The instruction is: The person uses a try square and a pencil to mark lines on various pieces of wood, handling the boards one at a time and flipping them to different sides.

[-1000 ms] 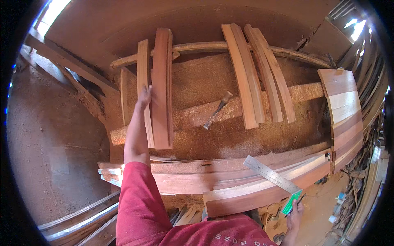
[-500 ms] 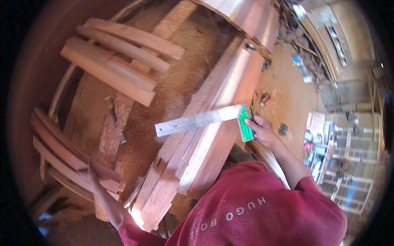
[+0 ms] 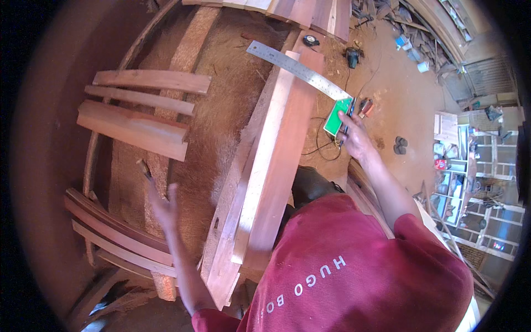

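My right hand (image 3: 355,135) grips a try square by its green handle (image 3: 337,117). The square's steel blade (image 3: 298,69) reaches up and left across the far end of a long reddish board (image 3: 282,155). A slim dark stick like a pen or pencil (image 3: 352,105) is also in that hand, beside the handle. My left hand (image 3: 162,207), slightly blurred, has its thumb and fingers apart. Its fingertips are near a dark tool with a light end (image 3: 145,167) lying on a rough crosswise plank; fingers partly cover the tool, and I cannot tell whether they touch.
Several cut wood pieces (image 3: 133,130) lie across the rough plank at the left, with curved pieces (image 3: 119,235) nearer me. A tape measure (image 3: 311,40) sits at the board's far end. Beyond are a power tool (image 3: 352,57), cable, sandals (image 3: 400,145) and wood scraps.
My right hand has carried the try square farther away, and its blade now tilts up to the left. My left hand has left the curved pieces and moved toward the dark tool.
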